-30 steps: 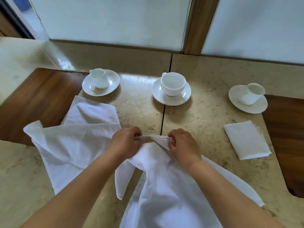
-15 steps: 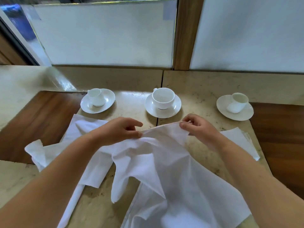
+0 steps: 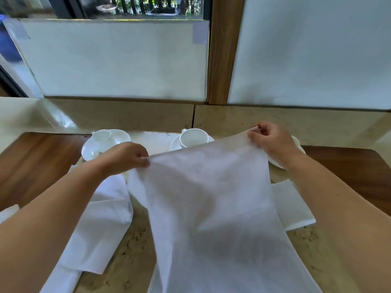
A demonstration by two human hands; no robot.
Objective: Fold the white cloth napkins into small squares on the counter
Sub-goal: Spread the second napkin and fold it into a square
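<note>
My left hand (image 3: 127, 157) and right hand (image 3: 273, 140) each pinch a top corner of the napkin (image 3: 211, 204); it hangs long toward me over the bench (image 3: 131, 246).

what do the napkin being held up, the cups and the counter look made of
Held napkin: thin matte woven cloth, drapes softly. Cups: glossy white, probably glazed ceramic. Counter: polished beige stone, pitted and speckled, possibly travertine.

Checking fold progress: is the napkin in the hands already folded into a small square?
No. The napkin is spread wide, its top corners pinched by the left hand and right hand.
</note>
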